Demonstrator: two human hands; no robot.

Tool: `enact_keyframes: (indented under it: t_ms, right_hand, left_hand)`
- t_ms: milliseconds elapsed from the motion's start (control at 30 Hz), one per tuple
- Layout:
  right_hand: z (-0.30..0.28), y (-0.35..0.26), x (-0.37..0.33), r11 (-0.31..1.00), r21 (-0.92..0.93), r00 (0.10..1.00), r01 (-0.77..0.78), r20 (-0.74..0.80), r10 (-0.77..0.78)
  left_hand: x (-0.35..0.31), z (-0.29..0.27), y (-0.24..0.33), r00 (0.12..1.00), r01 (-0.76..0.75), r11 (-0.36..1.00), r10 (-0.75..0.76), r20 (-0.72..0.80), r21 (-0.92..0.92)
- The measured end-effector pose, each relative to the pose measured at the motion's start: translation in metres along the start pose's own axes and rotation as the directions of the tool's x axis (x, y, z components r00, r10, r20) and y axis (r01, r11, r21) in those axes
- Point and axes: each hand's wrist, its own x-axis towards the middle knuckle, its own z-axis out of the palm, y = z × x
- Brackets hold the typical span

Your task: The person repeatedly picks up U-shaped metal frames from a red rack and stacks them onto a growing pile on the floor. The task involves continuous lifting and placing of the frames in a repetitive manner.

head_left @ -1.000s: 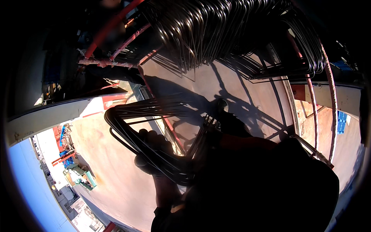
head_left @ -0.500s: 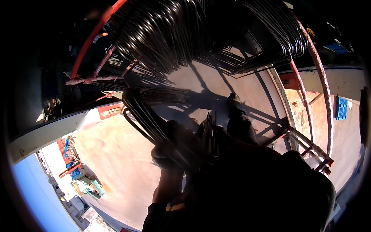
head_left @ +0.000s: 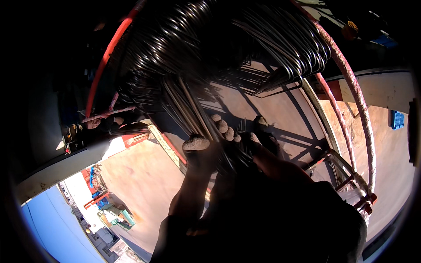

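A bundle of dark bent metal rods (head_left: 190, 107) runs from my hands up to the big stack of like rods. My gloved left hand (head_left: 197, 147) is closed round it, its thumb on the left side and fingertips showing on the right. Close beside it, my gloved right hand (head_left: 253, 142) is closed at the lower rods, mostly in shadow. The far end of the bundle overlaps the stack (head_left: 171, 39), and I cannot tell whether they touch. Another row of bent rods (head_left: 285, 44) hangs at the upper right.
Curved red bars (head_left: 112, 52) and wrapped pinkish bars (head_left: 351, 83) rise on either side. A low rail (head_left: 315, 101) edges the floor at right. A person (head_left: 103, 122) is at the far left. A blue crate (head_left: 397, 119) stands far right.
The bundle has swung from leaning far left to pointing up at the stack, and my hands have moved with it. The view has shifted a little.
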Motion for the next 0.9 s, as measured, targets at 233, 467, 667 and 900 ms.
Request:
enact_keyframes:
  t_ms: [233,467,667,900]
  right_hand:
    - [-0.039,-0.125,0.086,0.927,-0.05,0.924,0.372,0.11,-0.365]
    - [-0.073,-0.225,0.072,-0.286,-0.956,0.726,0.073,0.247,-0.642]
    - [-0.069,-0.204,0.029,0.898,-0.284,0.786,0.336,-0.441,-0.434]
    - [-0.052,-0.265,0.033,0.53,0.436,0.686,0.727,-0.45,-0.572]
  left_hand:
    - [0.185,-0.008,-0.021,0.982,0.019,0.995,-0.036,0.183,0.094]
    - [0.321,-0.069,-0.045,0.958,0.029,0.938,0.072,-0.277,0.344]
    - [0.298,-0.042,-0.018,0.986,-0.09,-0.042,0.136,0.095,0.995]
    - [0.322,-0.007,-0.009,0.973,0.138,0.828,-0.012,-0.229,0.543]
